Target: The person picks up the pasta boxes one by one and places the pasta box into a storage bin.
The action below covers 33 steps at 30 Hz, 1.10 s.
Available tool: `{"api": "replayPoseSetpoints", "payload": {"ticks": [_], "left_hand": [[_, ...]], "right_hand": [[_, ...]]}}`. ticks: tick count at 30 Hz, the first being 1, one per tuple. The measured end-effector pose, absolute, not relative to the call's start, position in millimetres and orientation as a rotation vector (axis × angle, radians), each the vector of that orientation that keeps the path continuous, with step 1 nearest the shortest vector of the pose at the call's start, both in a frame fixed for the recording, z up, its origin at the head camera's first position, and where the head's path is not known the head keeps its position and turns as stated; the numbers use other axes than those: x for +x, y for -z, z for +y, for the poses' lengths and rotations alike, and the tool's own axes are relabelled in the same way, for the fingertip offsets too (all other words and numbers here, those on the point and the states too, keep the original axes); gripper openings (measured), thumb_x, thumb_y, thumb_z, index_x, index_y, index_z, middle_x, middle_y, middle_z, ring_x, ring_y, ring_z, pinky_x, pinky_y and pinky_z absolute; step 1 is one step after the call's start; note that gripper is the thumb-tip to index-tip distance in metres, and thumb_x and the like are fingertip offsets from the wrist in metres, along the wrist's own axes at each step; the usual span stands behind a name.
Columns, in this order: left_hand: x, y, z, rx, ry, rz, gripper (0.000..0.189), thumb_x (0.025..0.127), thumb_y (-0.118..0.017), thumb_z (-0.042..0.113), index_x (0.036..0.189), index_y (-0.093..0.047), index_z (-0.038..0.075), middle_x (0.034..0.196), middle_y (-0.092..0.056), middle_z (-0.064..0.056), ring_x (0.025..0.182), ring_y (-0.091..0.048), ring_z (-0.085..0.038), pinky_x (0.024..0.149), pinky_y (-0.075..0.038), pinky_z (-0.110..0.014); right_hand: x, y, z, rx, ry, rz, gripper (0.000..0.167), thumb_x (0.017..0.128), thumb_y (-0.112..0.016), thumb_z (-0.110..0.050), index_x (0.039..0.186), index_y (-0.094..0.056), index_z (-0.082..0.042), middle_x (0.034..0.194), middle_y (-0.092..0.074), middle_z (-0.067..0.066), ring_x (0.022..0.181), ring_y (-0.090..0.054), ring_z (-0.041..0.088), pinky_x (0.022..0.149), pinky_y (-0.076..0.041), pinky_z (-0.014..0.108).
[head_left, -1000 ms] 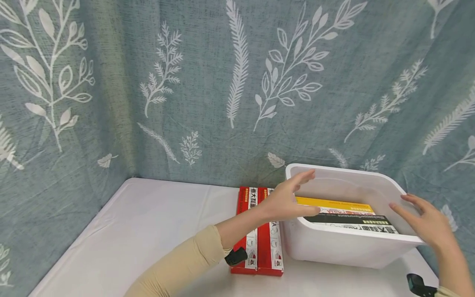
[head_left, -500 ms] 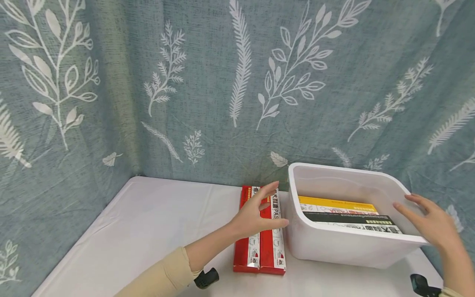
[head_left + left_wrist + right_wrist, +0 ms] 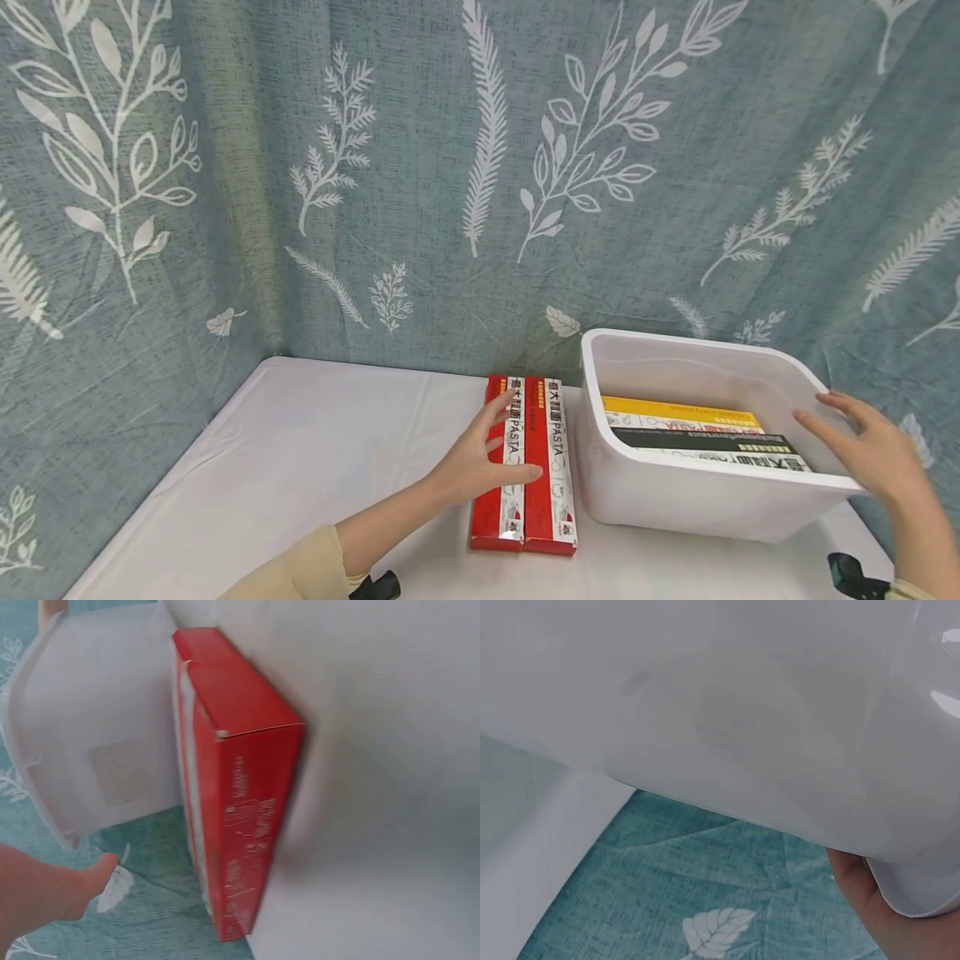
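Observation:
Two red pasta boxes, a left one and a right one, lie side by side on the white table. Over them hovers my left hand, fingers spread and thumb held apart, with nothing in its grasp. The left wrist view shows the red end and side of the boxes standing apart from the hand. To their right is a white plastic bin. My right hand grips its right rim, thumb on the inner side. Inside lie a yellow-edged box and a black-and-white pasta box.
A blue-green curtain with white leaf prints hangs behind and beside the table. White tabletop extends left of the red boxes. The bin stands near the table's right edge, close to the curtain.
My left hand has moved left from the bin's near-left rim to above the red pasta boxes. My right hand stays on the bin's rim.

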<state>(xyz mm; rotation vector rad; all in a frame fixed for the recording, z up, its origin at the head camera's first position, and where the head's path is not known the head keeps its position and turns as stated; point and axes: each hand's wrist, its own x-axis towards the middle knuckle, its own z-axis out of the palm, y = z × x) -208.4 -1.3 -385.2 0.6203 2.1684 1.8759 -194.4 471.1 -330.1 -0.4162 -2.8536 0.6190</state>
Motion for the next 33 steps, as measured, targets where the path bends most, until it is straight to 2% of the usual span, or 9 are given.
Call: {"api": "replayPoseSetpoints", "payload": {"ticks": [10, 20, 27, 33], "left_hand": [[-202.1, 402.0, -12.1, 0.536, -1.866, 2.188, 0.1, 0.078, -0.079, 0.02, 0.155, -0.015, 0.011, 0.156, -0.02, -0.017, 0.142, -0.019, -0.039, 0.111, -0.028, -0.054], [-195.1, 420.0, -19.5, 0.425, -1.714, 2.267, 0.11, 0.074, -0.082, 0.023, 0.155, -0.01, 0.007, 0.151, -0.024, -0.019, 0.134, -0.028, -0.039, 0.099, -0.041, -0.056], [-191.7, 429.7, -19.9, 0.364, -1.609, 2.304, 0.121, 0.068, -0.086, 0.028, 0.155, -0.006, 0.005, 0.151, -0.024, -0.02, 0.134, -0.028, -0.041, 0.099, -0.04, -0.059], [-187.5, 435.4, -17.2, 0.453, -1.569, 2.356, 0.126, 0.065, -0.086, 0.028, 0.153, -0.002, -0.002, 0.15, -0.024, -0.022, 0.131, -0.032, -0.036, 0.102, -0.035, -0.059]], "right_hand": [[-195.8, 329.7, 469.8, -0.42, -0.627, -2.853, 0.086, 0.095, -0.049, -0.058, 0.145, -0.03, 0.01, 0.147, -0.018, 0.041, 0.128, -0.018, 0.064, 0.091, -0.023, 0.078], [-195.6, 327.1, 467.8, -0.428, -0.624, -2.855, 0.085, 0.096, -0.048, -0.057, 0.145, -0.03, 0.01, 0.147, -0.018, 0.041, 0.128, -0.018, 0.064, 0.09, -0.024, 0.078], [-196.6, 330.3, 470.8, -0.435, -0.628, -2.845, 0.086, 0.095, -0.048, -0.058, 0.146, -0.029, 0.009, 0.149, -0.017, 0.039, 0.13, -0.018, 0.063, 0.091, -0.023, 0.078], [-201.4, 339.8, 480.1, -0.488, -0.661, -2.838, 0.089, 0.093, -0.05, -0.061, 0.147, -0.028, 0.007, 0.15, -0.015, 0.038, 0.131, -0.016, 0.063, 0.09, -0.023, 0.078]]}}
